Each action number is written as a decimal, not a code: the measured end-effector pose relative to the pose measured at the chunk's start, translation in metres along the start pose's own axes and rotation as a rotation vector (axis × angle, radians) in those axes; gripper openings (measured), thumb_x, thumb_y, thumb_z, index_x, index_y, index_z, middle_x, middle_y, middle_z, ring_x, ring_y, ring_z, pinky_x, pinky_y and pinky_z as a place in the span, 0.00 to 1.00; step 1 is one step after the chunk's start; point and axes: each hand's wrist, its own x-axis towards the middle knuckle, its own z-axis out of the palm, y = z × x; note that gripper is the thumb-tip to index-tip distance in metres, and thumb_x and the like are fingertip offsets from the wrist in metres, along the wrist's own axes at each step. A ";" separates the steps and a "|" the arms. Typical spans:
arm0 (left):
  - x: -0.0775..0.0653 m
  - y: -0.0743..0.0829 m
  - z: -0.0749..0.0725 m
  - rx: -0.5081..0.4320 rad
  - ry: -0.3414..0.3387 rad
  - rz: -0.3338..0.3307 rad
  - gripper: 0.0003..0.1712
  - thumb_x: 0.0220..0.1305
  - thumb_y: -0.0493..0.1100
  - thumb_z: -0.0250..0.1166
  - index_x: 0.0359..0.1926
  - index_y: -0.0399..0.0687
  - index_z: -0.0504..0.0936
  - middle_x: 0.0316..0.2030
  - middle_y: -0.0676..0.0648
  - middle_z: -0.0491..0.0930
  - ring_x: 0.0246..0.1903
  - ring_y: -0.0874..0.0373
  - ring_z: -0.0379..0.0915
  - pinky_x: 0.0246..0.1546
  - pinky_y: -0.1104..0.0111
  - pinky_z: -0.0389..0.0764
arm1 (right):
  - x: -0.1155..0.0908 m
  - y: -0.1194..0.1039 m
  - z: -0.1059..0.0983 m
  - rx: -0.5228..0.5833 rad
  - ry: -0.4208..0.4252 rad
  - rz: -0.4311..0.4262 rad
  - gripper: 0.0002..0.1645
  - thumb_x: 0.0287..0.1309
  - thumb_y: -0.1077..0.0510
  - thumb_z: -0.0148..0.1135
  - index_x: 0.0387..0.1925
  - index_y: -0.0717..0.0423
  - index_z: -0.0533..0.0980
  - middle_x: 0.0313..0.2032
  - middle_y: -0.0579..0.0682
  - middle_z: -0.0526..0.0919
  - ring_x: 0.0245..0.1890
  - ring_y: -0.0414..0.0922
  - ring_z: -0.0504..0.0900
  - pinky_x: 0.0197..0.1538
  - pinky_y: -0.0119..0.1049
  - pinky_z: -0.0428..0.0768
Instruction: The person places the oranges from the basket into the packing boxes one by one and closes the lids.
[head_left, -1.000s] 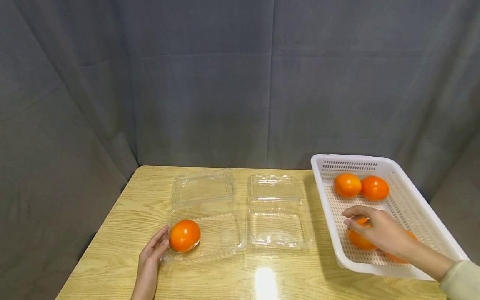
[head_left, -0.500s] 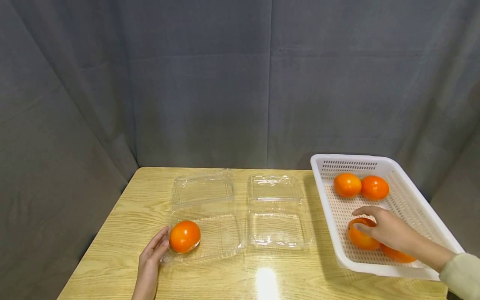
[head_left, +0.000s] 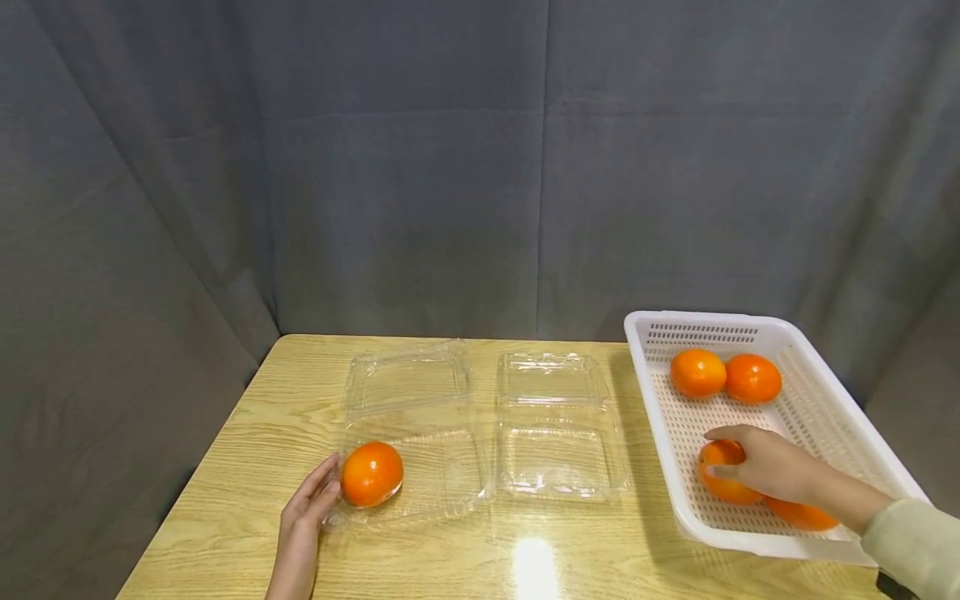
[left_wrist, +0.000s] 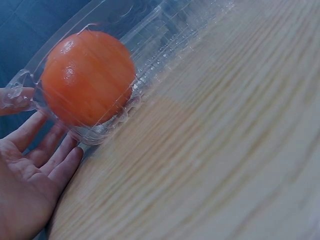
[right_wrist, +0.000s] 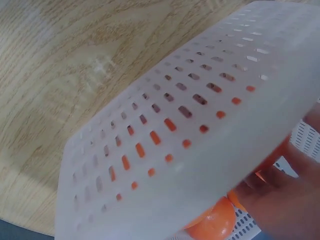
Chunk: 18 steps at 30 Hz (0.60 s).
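A round, shiny orange fruit [head_left: 372,474] sits at the left end of an open clear plastic clamshell box [head_left: 450,479]. My left hand [head_left: 302,508] holds that box by its left front corner; in the left wrist view the thumb shows behind the plastic and the fingertips touch the side. My right hand [head_left: 768,462] reaches into a white perforated basket [head_left: 652,417], its thumb and fingers around another orange fruit [head_left: 723,479]. Beside it, partly under the hand, lies one more fruit [head_left: 798,514]. In the right wrist view the basket wall [right_wrist: 175,115] hides much of the grip.
A second open clear clamshell box [head_left: 555,454] stands between the first box and the basket. At the basket's far end lie two more orange fruits [head_left: 698,372]. Grey curtains [head_left: 420,167] hang behind the wooden table [head_left: 435,558].
Inside the basket, my right hand has lowered onto the near fruit and its fingers have closed around it. My left hand stays at the box corner.
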 end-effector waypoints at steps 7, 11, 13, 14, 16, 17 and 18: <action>0.001 -0.001 0.000 -0.001 0.000 0.000 0.33 0.75 0.53 0.55 0.75 0.50 0.60 0.72 0.51 0.61 0.65 0.65 0.58 0.56 0.83 0.67 | 0.002 0.008 0.004 0.020 -0.128 -0.002 0.42 0.46 0.54 0.79 0.57 0.75 0.72 0.49 0.65 0.80 0.48 0.59 0.77 0.54 0.64 0.72; 0.000 0.000 0.000 0.000 -0.004 0.008 0.33 0.76 0.53 0.54 0.75 0.49 0.60 0.73 0.49 0.60 0.67 0.61 0.56 0.56 0.83 0.66 | 0.001 0.009 0.005 0.012 -0.141 -0.005 0.43 0.43 0.53 0.80 0.56 0.73 0.72 0.49 0.65 0.80 0.48 0.59 0.78 0.54 0.63 0.73; 0.000 0.000 0.000 0.001 -0.008 0.013 0.33 0.76 0.53 0.54 0.75 0.49 0.59 0.73 0.48 0.59 0.68 0.60 0.55 0.56 0.84 0.66 | 0.001 0.009 0.006 0.007 -0.135 -0.003 0.43 0.43 0.53 0.80 0.56 0.73 0.72 0.49 0.65 0.80 0.47 0.59 0.78 0.54 0.62 0.73; -0.001 0.001 0.000 0.002 -0.009 0.014 0.33 0.76 0.52 0.54 0.75 0.49 0.59 0.73 0.48 0.59 0.69 0.60 0.55 0.56 0.84 0.66 | 0.001 0.009 0.006 0.003 -0.130 0.000 0.42 0.43 0.53 0.80 0.56 0.72 0.73 0.49 0.64 0.80 0.47 0.58 0.78 0.54 0.62 0.74; -0.001 0.001 0.000 0.006 -0.013 0.015 0.33 0.76 0.52 0.53 0.75 0.48 0.59 0.73 0.48 0.58 0.69 0.59 0.54 0.56 0.84 0.65 | 0.000 0.009 0.006 -0.006 -0.116 -0.002 0.42 0.42 0.52 0.81 0.55 0.71 0.74 0.48 0.64 0.81 0.46 0.58 0.78 0.53 0.61 0.74; -0.001 0.001 0.000 0.006 -0.013 0.014 0.33 0.76 0.52 0.53 0.75 0.48 0.59 0.73 0.48 0.58 0.69 0.59 0.54 0.56 0.84 0.65 | 0.000 0.009 0.007 -0.010 -0.108 -0.004 0.41 0.42 0.52 0.81 0.54 0.70 0.74 0.48 0.63 0.81 0.46 0.57 0.78 0.53 0.61 0.74; -0.001 0.001 0.000 0.007 -0.015 0.013 0.33 0.76 0.52 0.53 0.76 0.48 0.58 0.73 0.48 0.58 0.69 0.59 0.54 0.56 0.84 0.65 | 0.000 0.009 0.007 -0.011 -0.102 -0.006 0.41 0.42 0.52 0.81 0.54 0.70 0.74 0.47 0.62 0.81 0.45 0.57 0.78 0.52 0.60 0.74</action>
